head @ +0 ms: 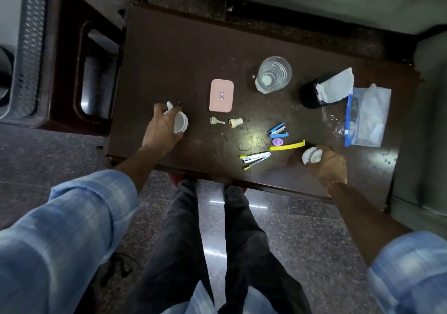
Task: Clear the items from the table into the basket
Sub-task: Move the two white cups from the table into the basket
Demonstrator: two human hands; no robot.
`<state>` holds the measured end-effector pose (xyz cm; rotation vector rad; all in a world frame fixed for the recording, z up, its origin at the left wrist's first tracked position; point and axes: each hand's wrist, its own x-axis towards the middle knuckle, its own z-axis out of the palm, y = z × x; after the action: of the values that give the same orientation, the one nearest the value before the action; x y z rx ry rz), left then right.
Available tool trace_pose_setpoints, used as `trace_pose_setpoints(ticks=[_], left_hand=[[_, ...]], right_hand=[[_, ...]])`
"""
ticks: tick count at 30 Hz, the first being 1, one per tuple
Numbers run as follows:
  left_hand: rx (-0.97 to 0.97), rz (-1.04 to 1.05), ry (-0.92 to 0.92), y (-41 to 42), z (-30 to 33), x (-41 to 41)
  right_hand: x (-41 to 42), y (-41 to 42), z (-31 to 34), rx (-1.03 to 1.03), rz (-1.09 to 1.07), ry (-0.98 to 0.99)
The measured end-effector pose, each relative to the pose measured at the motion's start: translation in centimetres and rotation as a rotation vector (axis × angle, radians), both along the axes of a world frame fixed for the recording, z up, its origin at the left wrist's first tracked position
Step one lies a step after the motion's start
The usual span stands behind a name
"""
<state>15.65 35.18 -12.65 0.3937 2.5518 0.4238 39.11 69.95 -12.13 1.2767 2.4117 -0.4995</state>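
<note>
Left hand [162, 130] grips white dish [181, 122], rim tilted rightward.

You find only 1 printed mark here: a small sticker [222, 96] with blue and red on white, sitting at the middle of the pink lidded box [221, 95] on the table [169, 55]. Its lettering is too small and blurred for you to read (not even a single letter comes clear). Nothing else on the table shows you any text, brand, number or sign that can be made out.
</note>
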Motion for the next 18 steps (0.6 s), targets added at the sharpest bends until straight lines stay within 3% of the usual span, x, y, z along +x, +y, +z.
trace_pose_setpoints(ticks=[10, 18], left_hand=[[0.001, -0.003, -0.016, 0.4, 2.0, 0.4], [0.03, -0.072, 0.025, -0.5, 8.6, -1.1]], right_hand=[[-0.8, -1.1, 1.4, -0.009, 0.012, -0.014], [-5.4, -6.7, 10.0, -0.043, 0.077, 0.015]])
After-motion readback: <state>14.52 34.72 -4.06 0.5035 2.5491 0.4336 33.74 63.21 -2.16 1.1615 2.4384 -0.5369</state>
